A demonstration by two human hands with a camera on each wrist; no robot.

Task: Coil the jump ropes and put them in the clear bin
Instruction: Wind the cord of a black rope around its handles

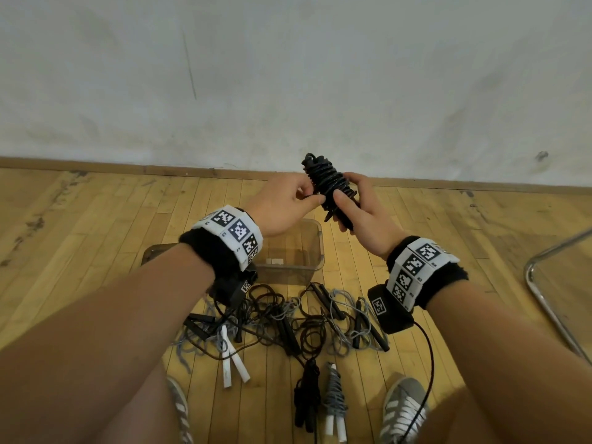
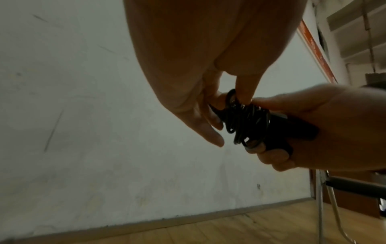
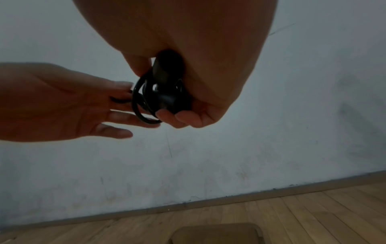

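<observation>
Right hand (image 1: 355, 209) grips coiled black jump rope (image 1: 330, 184), left hand (image 1: 285, 203) pinches its loose end; clear bin (image 1: 315, 251) empty, two coiled bundles (image 1: 320, 395) and tangled ropes (image 1: 282, 318) remain on floor.

A gym hall is suggested — strip-wood floor (image 1: 96, 219), scuffed white wall (image 1: 288, 75), jump ropes (image 1: 288, 322) heaped by a clear bin (image 1: 315, 248).

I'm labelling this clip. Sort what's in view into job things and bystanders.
Job: black rope bundle, gripped by right hand, pinched by left hand; clear bin; tangled ropes and two coiled ropes on the floor.
Bystanders: metal chair frame; grey shoes.
</observation>
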